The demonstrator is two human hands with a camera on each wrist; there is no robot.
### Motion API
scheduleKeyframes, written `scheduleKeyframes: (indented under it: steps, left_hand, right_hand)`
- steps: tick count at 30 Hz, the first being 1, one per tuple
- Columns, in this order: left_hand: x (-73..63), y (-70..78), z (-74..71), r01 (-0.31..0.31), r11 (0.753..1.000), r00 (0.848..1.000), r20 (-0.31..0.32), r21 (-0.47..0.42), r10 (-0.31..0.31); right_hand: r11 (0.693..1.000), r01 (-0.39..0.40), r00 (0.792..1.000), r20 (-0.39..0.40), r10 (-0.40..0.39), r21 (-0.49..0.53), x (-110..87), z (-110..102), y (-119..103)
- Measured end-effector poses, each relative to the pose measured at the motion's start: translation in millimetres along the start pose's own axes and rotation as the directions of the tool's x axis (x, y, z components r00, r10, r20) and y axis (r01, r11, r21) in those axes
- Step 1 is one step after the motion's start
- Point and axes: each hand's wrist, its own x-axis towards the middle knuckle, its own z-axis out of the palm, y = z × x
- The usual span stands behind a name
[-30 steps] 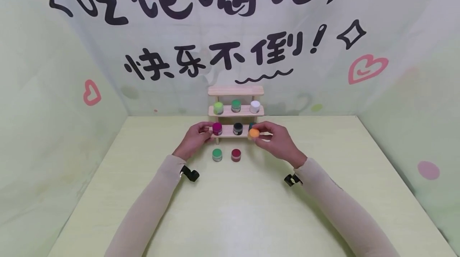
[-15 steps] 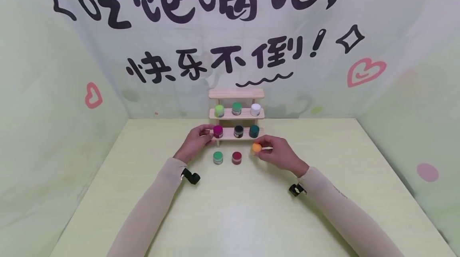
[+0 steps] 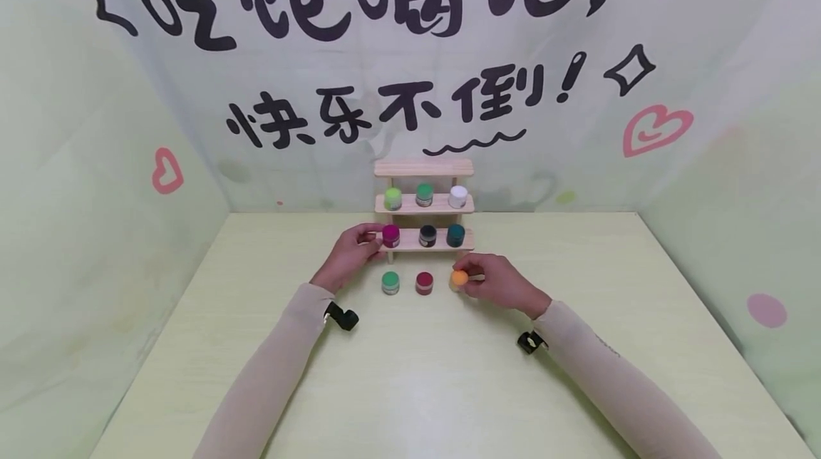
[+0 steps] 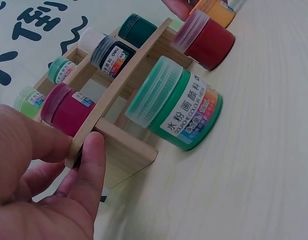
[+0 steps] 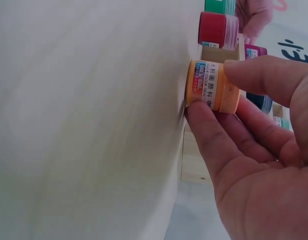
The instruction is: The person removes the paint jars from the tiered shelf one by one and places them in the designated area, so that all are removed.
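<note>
My right hand (image 3: pixel 503 282) holds an orange paint jar (image 5: pixel 206 86) between thumb and fingers; in the head view it is at table level, at the right end of a row with a green jar (image 3: pixel 390 283) and a red jar (image 3: pixel 424 283). At the left end of the small wooden tiered rack (image 3: pixel 423 169), my left hand (image 3: pixel 348 257) pinches the lowest step beside a magenta jar (image 4: pixel 67 109). A black jar (image 3: pixel 427 235) and a dark teal jar (image 3: pixel 455 235) share that step. Light green, green and white jars stand on the middle step.
The pale wooden tabletop (image 3: pixel 410 380) extends in front of the row toward me. Behind the rack hangs a white backdrop (image 3: pixel 551 160) with large black lettering, and similar cloth walls border both sides. The rack's top step bears no jars.
My right hand has brought the orange jar down from in front of the lowest step to the table, right of the red jar. The left hand keeps its hold on the rack.
</note>
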Motion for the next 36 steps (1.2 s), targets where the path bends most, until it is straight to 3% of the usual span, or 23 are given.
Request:
scheduleKeyframes:
  steps: [13, 25, 36]
  left_hand:
    - [-2.8, 3.8, 1.4, -0.002, 1.000, 1.000, -0.003, 0.009, 0.002]
    - [-3.5, 5.4, 0.9, -0.007, 1.000, 1.000, -0.005, 0.018, 0.007]
    - [-3.6, 5.5, 1.8, 0.009, 1.000, 1.000, -0.003, 0.003, -0.009]
  right_hand:
    - [1.000, 0.016, 1.000, 0.016, -0.016, 0.026, 0.4, -2, 3]
    - [0.999, 0.033, 0.998, -0.048, -0.032, 0.021, 4.4, -15, -16]
    - [0.996, 0.089, 0.981, -0.176, -0.085, 0.013, 12.2, -34, -33]
